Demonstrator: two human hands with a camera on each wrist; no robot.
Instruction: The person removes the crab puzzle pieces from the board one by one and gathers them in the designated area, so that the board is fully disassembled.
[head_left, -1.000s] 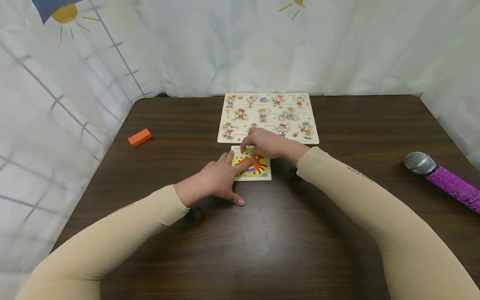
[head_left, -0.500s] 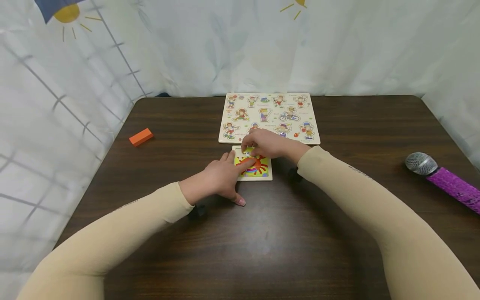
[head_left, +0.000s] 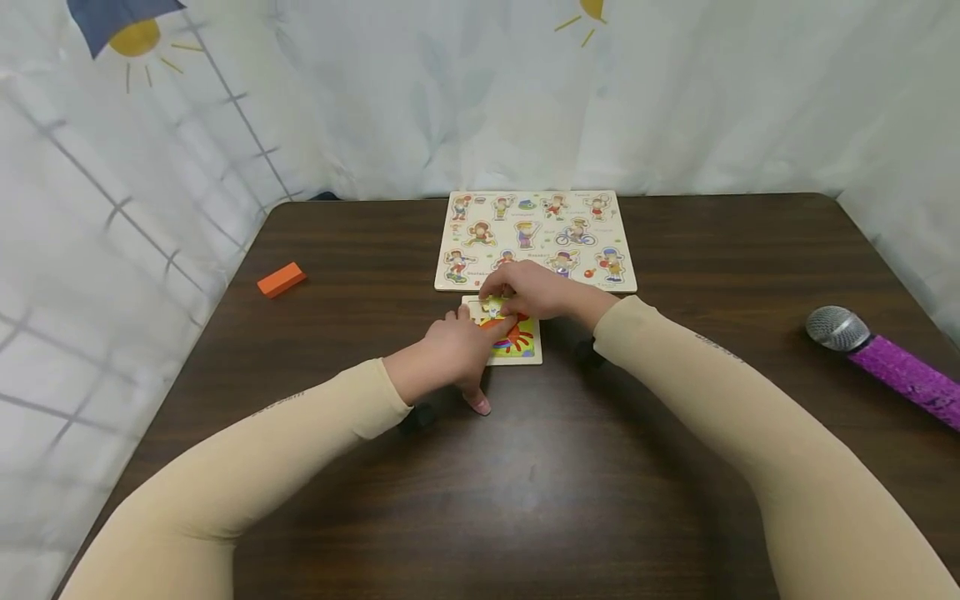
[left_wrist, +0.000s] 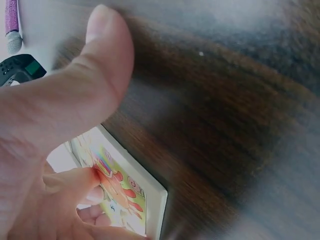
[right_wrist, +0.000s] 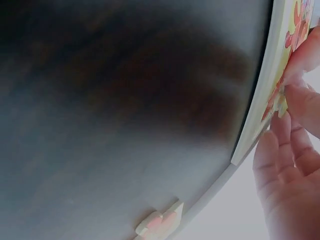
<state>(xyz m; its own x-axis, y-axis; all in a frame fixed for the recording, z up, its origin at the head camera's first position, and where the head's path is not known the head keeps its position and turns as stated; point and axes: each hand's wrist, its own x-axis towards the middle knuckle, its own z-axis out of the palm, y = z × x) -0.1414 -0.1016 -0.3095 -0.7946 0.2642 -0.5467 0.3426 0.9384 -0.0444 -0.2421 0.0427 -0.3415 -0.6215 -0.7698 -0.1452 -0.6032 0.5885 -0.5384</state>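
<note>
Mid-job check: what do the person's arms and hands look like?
Snug cream fabric sleeves cover both arms, with small dark lettering, hard to read, along each forearm. A small black device shows under each wrist. The left hand and right hand wear no gloves.

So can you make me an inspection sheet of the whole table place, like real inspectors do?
Surface: dark wooden table, with a patch of reflected light.
Job's things: crab puzzle, lying flat, partly covered by the hands.
Clutter: picture board just beyond the puzzle; orange block toward the left; purple microphone toward the right; pale-and-pink piece in the right wrist view.
Hands: left hand touches the crab with its index finger; right hand pinches a small puzzle piece.
Cables: nothing seen.
Surroundings: white curtain with suns printed on it.
</note>
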